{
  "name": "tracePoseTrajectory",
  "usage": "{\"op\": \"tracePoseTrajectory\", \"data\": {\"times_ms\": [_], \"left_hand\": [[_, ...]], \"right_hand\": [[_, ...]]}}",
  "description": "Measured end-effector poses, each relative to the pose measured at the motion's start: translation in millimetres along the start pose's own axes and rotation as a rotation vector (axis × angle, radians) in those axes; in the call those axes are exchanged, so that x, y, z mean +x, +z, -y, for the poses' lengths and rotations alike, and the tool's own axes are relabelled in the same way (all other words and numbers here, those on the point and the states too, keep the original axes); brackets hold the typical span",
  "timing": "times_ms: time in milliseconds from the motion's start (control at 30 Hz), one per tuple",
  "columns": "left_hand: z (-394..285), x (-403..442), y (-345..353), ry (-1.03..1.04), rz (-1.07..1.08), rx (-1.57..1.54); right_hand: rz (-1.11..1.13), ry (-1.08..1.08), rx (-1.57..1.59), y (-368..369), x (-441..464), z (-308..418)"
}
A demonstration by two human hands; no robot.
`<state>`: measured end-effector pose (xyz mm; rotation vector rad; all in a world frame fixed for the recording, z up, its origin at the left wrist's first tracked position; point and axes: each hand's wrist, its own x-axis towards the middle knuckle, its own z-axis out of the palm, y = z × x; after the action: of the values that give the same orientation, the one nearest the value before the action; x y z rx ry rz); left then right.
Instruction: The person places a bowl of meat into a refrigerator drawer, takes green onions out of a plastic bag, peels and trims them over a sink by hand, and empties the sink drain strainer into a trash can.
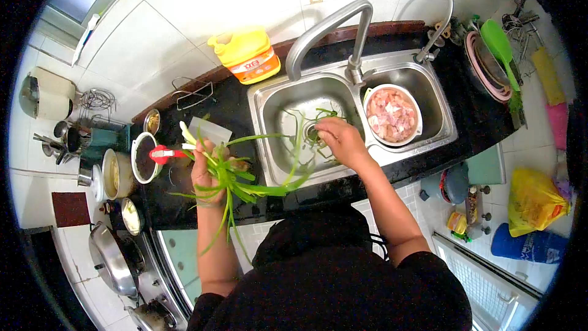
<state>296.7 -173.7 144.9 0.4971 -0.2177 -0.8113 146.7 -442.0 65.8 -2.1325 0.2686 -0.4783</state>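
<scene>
My left hand (207,171) is closed around a bunch of green onions (239,187), whose white ends point up and whose long leaves spread right and hang down. A red-handled tool (164,154) sticks out to the left of that hand; whether it is held is unclear. Over the left sink basin (278,104) is my right hand (341,141), fingers pinched together near the drain. Whether anything sits between those fingertips is too small to tell. Some green scraps (313,136) lie around the drain. In the right basin stands a white bowl of raw meat (392,115).
Above the sink rises a large faucet (331,21), with a yellow detergent bottle (248,55) to its left. Bowls and pots (116,175) crowd the left side. At the back right are stacked basins (484,67) and a green spatula (497,43).
</scene>
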Motion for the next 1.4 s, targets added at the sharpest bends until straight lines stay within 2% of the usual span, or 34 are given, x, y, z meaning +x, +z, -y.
{"op": "tracePoseTrajectory", "data": {"times_ms": [33, 100, 167, 200, 267, 300, 400, 467, 600, 633, 700, 767, 833, 900, 967, 1033, 1067, 1100, 1133, 1167, 1200, 1267, 1300, 1367, 1400], "left_hand": [[6, 0, 5, -0.001, -0.008, 0.001], [14, 4, 11, -0.081, 0.161, -0.198], [19, -1, 15, -0.128, 0.124, -0.211], [22, 0, 15, -0.143, 0.134, -0.162], [29, 3, 15, -0.151, 0.191, -0.100], [29, 2, 16, -0.173, 0.142, -0.076], [27, 2, 28, -0.165, 0.110, 0.115], [24, 0, 36, -0.159, 0.025, 0.299], [25, 0, 41, -0.238, -0.084, 0.560], [26, 0, 41, -0.280, -0.085, 0.581], [28, -1, 41, -0.277, -0.046, 0.574], [29, -3, 35, -0.352, -0.025, 0.614], [28, -3, 41, -0.376, -0.024, 0.651], [28, -3, 40, -0.488, 0.054, 0.727], [30, -4, 38, -0.492, 0.063, 0.757], [32, -4, 38, -0.369, -0.025, 0.759], [33, -3, 37, -0.326, -0.125, 0.786], [35, -1, 30, -0.221, -0.116, 0.896], [37, 1, 32, -0.137, -0.202, 0.924], [39, 2, 34, -0.051, -0.288, 0.950], [40, 5, 33, -0.051, -0.283, 0.947], [40, 9, 28, 0.160, -0.376, 1.009], [41, 11, 29, 0.156, -0.374, 1.008], [41, 18, 30, 0.191, -0.461, 0.838], [41, 24, 22, 0.155, -0.463, 0.738]], "right_hand": [[0.005, 0.005, 0.005, -1, 6, 14], [0.043, -0.110, 0.286, -4, 19, 48], [0.043, -0.275, 0.273, 4, 27, 74], [0.039, -0.274, 0.271, 8, 29, 85], [0.229, -0.305, 0.430, 14, 33, 104], [0.305, -0.307, 0.412, 10, 34, 111], [0.365, -0.297, 0.386, 12, 32, 106], [0.166, -0.315, 0.322, 7, 30, 101], [0.035, -0.241, 0.335, -5, 25, 107], [0.037, -0.243, 0.335, -6, 25, 106], [-0.167, -0.125, 0.296, -8, 25, 101], [-0.226, -0.141, 0.329, -13, 27, 91], [-0.376, -0.009, 0.324, -21, 28, 85], [-0.406, 0.050, 0.373, -32, 30, 80], [-0.471, 0.164, 0.453, -44, 31, 73], [-0.453, 0.190, 0.477, -53, 32, 60], [-0.293, 0.073, 0.251, -51, 32, 38], [-0.130, -0.043, 0.026, -48, 29, 17], [-0.036, -0.093, -0.289, -46, 25, 3], [-0.038, -0.091, -0.293, -44, 21, -11], [-0.070, -0.001, -0.218, -44, 19, -20], [-0.180, 0.187, -0.101, -42, 18, -54], [-0.181, 0.190, -0.102, -48, 22, -65], [-0.500, 0.298, -0.294, -61, 35, -84], [-0.503, 0.304, -0.292, -64, 45, -98]]}}
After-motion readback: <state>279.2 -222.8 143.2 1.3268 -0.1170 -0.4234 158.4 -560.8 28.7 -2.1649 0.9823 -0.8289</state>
